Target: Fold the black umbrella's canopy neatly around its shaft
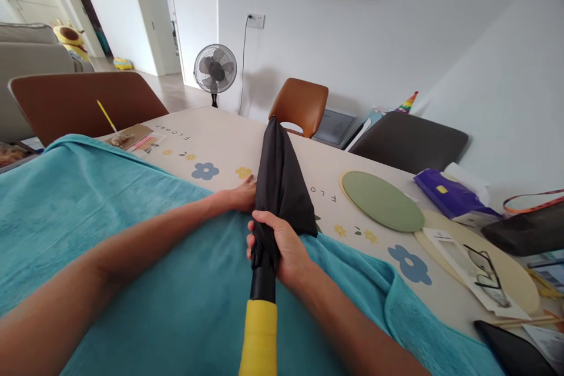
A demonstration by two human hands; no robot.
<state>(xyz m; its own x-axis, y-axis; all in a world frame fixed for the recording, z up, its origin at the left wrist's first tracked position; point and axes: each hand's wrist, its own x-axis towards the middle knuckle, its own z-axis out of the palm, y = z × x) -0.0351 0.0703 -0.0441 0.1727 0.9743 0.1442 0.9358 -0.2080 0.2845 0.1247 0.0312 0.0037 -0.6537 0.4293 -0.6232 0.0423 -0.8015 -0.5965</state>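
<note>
A folded black umbrella (pixel 281 179) with a yellow handle (pixel 259 338) lies pointing away from me across a teal towel (pixel 110 217) on the table. My right hand (pixel 282 249) is closed round the gathered canopy just above the black shaft. My left hand (pixel 240 195) reaches behind the canopy, its fingers mostly hidden by the black fabric, touching it near the towel's far edge.
The flowered tablecloth (pixel 220 141) holds a green round mat (pixel 382 201), a purple tissue pack (pixel 453 197), glasses on paper (pixel 482 270) and a dark pouch (pixel 524 232). Chairs (pixel 299 106) ring the table. A standing fan (pixel 215 70) is by the far wall.
</note>
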